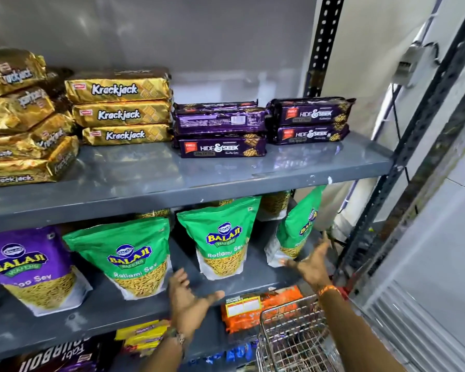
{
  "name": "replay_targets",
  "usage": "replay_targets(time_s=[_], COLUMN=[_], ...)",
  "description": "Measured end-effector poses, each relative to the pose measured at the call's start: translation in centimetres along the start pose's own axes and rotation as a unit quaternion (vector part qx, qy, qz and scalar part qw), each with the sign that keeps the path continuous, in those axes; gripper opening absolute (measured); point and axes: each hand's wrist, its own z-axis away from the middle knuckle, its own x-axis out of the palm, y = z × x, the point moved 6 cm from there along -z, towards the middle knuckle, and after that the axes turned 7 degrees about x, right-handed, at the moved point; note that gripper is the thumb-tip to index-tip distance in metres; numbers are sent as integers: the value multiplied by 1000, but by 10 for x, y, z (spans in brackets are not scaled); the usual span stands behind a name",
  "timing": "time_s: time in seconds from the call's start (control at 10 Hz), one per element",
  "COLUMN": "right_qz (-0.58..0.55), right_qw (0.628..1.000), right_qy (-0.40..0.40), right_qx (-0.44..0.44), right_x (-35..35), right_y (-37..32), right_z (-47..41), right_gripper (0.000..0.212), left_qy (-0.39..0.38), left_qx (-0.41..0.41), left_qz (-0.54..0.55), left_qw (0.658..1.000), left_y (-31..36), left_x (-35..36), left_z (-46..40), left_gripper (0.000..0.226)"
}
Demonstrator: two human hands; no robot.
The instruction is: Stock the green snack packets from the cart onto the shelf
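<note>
Three green Balaji snack packets stand on the middle grey shelf: a left packet, a middle packet and a right packet turned sideways and leaning. My left hand hovers open, fingers spread, just below and between the left and middle packets. My right hand is open too, its fingertips close to the lower corner of the right packet; I cannot tell if they touch. The wire cart sits at the bottom right, under my right forearm; no green packets show in it.
A purple Balaji packet stands left of the green ones. The upper shelf holds gold Krackjack packs and purple Hide & Seek packs. Orange packs and yellow packs lie below. A black upright post bounds the right side.
</note>
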Motion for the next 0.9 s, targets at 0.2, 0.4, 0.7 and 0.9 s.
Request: replay_targets(time_s=[0.2,0.4,0.7,0.9], right_qz=[-71,10,89,85], right_qw=[996,988,978,978], right_qy=[-40,152,188,190], right_qx=[39,6,15,27], right_x=[18,5,10,10], right_y=[8,14,11,14], right_z=[-23,-4,-7,-7], right_gripper=[123,118,126,136], left_qy=[-55,-49,-53,-31], left_qx=[34,36,28,90], left_qz=[-36,-53,-57,-86], left_qw=[997,997,997,992], left_y=[29,24,20,43], left_x=[41,41,42,38], left_z=[-53,-62,-59,-40], left_gripper=[111,91,90,125])
